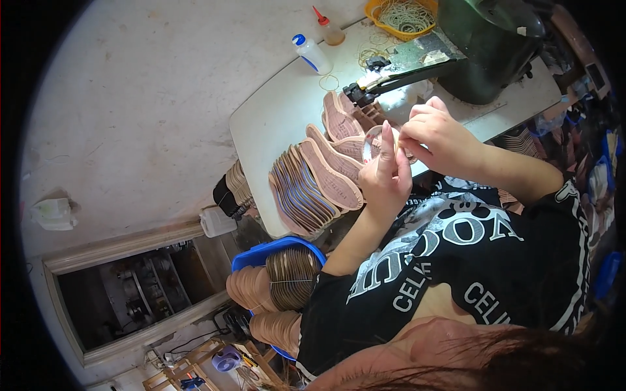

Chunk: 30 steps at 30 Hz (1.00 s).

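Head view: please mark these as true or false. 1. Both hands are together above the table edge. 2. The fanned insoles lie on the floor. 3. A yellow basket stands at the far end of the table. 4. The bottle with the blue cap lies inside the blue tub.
1. True: the left hand and right hand meet over the table edge.
2. False: the fanned insoles lie on the table.
3. True: the yellow basket is there.
4. False: the bottle stands on the table; the blue tub holds stacked insoles.

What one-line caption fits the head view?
Both hands, left hand and right hand, pinch a small clear piece above fanned insoles.
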{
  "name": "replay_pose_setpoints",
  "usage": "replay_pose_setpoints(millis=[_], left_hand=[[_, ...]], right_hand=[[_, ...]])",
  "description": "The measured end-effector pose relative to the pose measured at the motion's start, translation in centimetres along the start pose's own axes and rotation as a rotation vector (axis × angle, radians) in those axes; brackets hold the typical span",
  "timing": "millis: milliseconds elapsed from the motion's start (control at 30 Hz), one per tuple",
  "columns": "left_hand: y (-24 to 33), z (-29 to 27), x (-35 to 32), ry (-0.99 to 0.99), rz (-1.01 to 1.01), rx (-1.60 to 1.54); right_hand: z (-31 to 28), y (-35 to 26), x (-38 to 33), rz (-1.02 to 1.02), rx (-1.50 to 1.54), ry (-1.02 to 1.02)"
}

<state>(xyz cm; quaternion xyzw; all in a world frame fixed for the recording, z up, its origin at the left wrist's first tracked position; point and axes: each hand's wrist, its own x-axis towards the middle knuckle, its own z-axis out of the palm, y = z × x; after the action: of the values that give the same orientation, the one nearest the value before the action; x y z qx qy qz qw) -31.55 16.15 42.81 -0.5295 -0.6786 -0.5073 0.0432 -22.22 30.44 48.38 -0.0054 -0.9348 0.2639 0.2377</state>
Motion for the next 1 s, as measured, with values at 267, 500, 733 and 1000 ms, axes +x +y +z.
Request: replay_pose_setpoints(millis=[267,500,733,1000], left_hand=[[1.0,0.6,1.5,-0.071,-0.088,-0.089],[-0.3,2.5,1.6,0.012,0.139,-0.034],[1.6,0.5,3.1,0.261,0.303,-0.124],[-4.0,0.8,15.9,0.025,0.325,0.286]], right_hand=[[-2.1,2.5,-0.7,0.128,0.254,-0.186],[-2.3,2.0,-1.2,0.172,0.212,-0.035],[-4.7,7.5,-2.2,0.397,-0.074,0.733],[-3.8,5.2,-8.5,0.584,0.274,0.121]])
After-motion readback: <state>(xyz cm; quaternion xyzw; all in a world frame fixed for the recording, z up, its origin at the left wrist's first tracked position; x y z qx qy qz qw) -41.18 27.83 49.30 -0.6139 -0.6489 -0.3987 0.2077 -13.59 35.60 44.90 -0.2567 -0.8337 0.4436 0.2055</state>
